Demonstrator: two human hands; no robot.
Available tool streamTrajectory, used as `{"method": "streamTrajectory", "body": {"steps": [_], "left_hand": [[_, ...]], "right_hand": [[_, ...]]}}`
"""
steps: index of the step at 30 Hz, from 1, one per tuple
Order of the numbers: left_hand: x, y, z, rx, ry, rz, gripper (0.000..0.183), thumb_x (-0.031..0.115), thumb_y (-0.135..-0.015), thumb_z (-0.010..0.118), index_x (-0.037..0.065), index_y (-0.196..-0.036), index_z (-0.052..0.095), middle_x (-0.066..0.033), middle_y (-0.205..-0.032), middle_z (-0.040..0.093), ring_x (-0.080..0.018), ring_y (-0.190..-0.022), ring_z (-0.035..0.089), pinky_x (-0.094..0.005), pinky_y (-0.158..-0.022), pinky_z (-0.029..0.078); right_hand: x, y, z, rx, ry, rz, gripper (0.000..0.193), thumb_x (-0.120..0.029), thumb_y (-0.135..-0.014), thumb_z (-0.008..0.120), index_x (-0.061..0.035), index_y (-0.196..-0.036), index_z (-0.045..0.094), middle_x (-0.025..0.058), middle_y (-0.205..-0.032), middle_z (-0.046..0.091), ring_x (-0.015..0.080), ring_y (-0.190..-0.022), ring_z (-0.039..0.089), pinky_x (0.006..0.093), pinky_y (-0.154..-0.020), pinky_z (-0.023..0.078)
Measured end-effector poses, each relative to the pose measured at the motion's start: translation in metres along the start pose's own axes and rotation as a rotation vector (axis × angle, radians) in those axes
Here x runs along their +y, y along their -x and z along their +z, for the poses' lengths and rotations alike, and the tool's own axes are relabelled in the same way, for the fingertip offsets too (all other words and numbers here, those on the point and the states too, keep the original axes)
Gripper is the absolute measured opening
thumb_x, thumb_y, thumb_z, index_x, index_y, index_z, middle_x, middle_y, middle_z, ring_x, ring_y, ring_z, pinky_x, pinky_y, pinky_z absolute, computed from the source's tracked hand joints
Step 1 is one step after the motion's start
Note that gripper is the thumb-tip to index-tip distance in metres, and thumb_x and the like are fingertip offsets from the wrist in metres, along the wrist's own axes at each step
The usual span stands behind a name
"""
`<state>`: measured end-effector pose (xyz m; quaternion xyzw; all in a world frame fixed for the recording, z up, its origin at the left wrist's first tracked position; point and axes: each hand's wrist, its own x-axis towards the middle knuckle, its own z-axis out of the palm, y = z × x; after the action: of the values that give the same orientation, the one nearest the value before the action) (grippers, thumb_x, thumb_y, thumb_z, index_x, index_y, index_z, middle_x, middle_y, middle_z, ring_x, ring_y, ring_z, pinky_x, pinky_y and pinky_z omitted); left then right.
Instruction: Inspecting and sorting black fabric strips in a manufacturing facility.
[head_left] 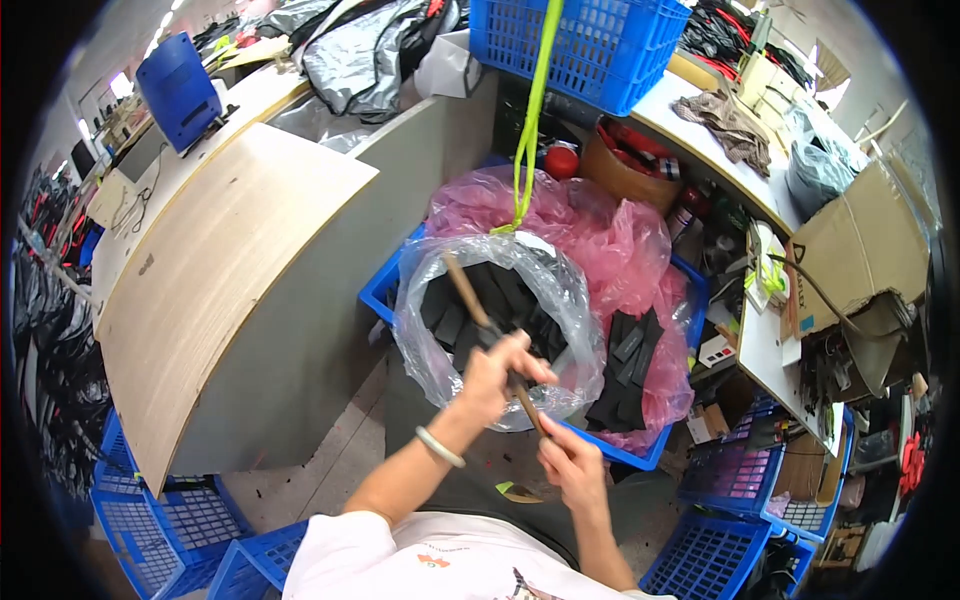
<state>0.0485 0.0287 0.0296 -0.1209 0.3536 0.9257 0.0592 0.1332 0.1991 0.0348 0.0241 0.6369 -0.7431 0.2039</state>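
A slim wooden stick (pixel 464 285) slants over an open clear plastic bag (pixel 420 365). My right hand (pixel 572 462) is closed round the stick's near end. Farther up, my left hand (pixel 492 378) grips a dark sleeve-like piece (pixel 489 335) around the stick; motion blurs its fingers, and one finger sticks out. Many flat black pieces (pixel 490 285) lie inside the bag. More black strips (pixel 632 350) rest on pink plastic sheeting (pixel 640 245) to the right. A blue crate (pixel 374 292) holds the bag and the sheeting.
A curved wooden tabletop (pixel 220 250) stands at the left. Yellow-green cord (pixel 525 160) hangs down to the bag's far rim from beside a raised blue crate (pixel 575 50). To the right are a cardboard box (pixel 860 250) and stacked blue crates (pixel 710 555).
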Motion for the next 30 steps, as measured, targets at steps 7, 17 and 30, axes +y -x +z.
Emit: {"method": "streamTrajectory", "body": {"steps": [7,17,30], "left_hand": [[0.005,0.002,-0.004,-0.116,0.063,-0.107,0.032,0.017,-0.087,0.052,0.01,-0.057,0.043,-0.0142,-0.055,0.057,-0.0331,-0.062,0.064,-0.0449,-0.09,0.043],[0.062,0.01,-0.011,-0.099,-0.006,0.079,0.038,0.036,-0.09,0.053,0.004,-0.071,0.058,-0.0141,-0.064,0.062,-0.0308,-0.065,0.064,-0.0433,-0.082,0.049],[0.053,0.014,-0.006,-0.306,-0.173,0.25,0.05,0.038,-0.098,0.03,-0.005,-0.114,0.05,-0.021,-0.102,0.062,-0.0303,-0.091,0.063,-0.0392,-0.086,0.048]], "right_hand": [[-0.013,0.008,-0.004,-0.002,0.338,-0.189,0.039,0.003,-0.083,0.057,-0.0069,-0.12,0.058,-0.0025,-0.069,0.053,0.0033,-0.057,0.044,0.0176,-0.049,0.035],[0.019,0.034,-0.022,-0.033,0.081,-0.089,0.037,-0.003,-0.085,0.056,-0.0047,-0.122,0.054,-0.002,-0.064,0.049,0.0035,-0.052,0.04,0.0163,-0.045,0.026],[0.023,0.028,-0.002,0.07,0.191,-0.085,0.021,-0.009,-0.087,0.058,0.0022,-0.104,0.062,-0.0003,-0.067,0.054,0.0036,-0.057,0.047,0.0184,-0.05,0.038]]}}
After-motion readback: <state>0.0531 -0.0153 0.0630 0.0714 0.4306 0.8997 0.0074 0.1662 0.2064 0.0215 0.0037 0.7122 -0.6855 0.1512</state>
